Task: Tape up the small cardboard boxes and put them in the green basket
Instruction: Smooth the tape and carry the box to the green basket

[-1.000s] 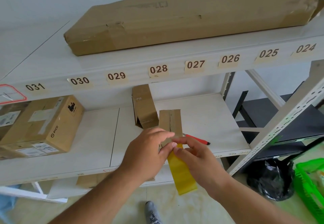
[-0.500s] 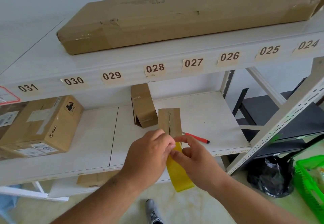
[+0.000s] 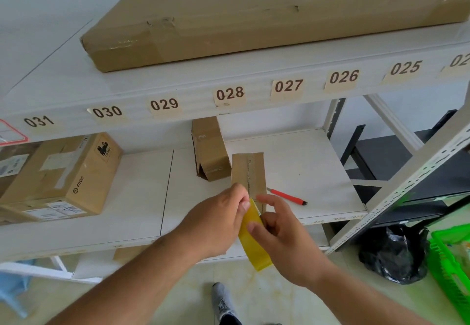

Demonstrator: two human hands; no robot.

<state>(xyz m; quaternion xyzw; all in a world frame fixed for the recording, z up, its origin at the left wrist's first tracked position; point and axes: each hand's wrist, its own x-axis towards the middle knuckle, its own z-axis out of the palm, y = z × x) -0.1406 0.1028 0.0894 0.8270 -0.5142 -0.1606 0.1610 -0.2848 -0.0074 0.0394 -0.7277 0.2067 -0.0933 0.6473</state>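
— What can't you make out from here?

— The near end of the small cardboard box (image 3: pixel 248 172) is hidden behind both hands. The left hand (image 3: pixel 216 225) covers whatever its fingertips pinch, though its grip looks closed on the top of the yellow tape strip (image 3: pixel 254 243) at the box's near edge. The right hand (image 3: pixel 282 233) has its thumb pressed on the strip and its fingers curled behind it, so its grip is on the tape too. The strip's lower end hangs free below the shelf (image 3: pixel 305 162) edge.

— Any writing?

— Number tags along the upper shelf front: 031 down to 025, with the next one cut off at the right. The big carton (image 3: pixel 76 172) on the left says "PICO" on its side; its shipping labels are too blurred to read. A second small box (image 3: pixel 208 149) stands just behind the one being taped, its top lost under the upper shelf.

— And room around it?

— The box sits near the shelf's front edge, a red-handled cutter (image 3: pixel 287 196) just to its right, bare shelf beyond that. The green basket (image 3: pixel 447 261) is on the floor at far right, cut off by the frame, beside a black bag (image 3: pixel 394 256). A long flat carton (image 3: pixel 254 19) fills the top shelf.
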